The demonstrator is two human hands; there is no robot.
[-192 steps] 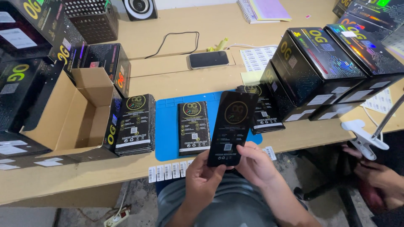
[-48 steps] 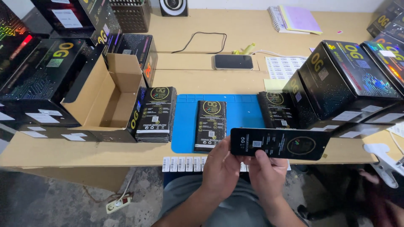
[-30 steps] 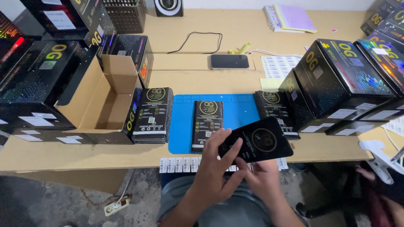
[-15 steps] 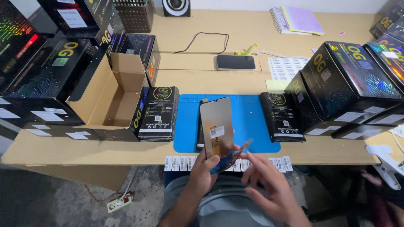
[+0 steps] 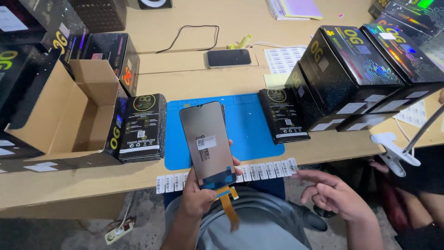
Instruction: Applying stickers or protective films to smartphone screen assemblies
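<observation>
Fingers of the left hand (image 5: 198, 196) wrap the lower end of a phone display panel (image 5: 207, 143), thumb on its left edge and fingertips (image 5: 237, 167) curling round the right, holding it upright over the table's front edge with its grey back facing the camera. An orange flex cable (image 5: 228, 208) dangles from the panel's bottom (a small white sticker sits mid-panel). The right hand (image 5: 334, 193) hovers apart to the right, below the table edge, fingers loosely spread and holding nothing.

Behind the panel, in the same head view, lies a blue work mat (image 5: 245, 127) on the wooden table (image 5: 194, 81). Stacks of flat black boxes (image 5: 142, 127) flank the mat left and right. An open cardboard carton (image 5: 69, 115) stands at left; large black cartons (image 5: 356, 65) crowd the right. A strip of barcode labels (image 5: 259, 170) lines the table edge, and a dark phone (image 5: 228, 58) rests farther back.
</observation>
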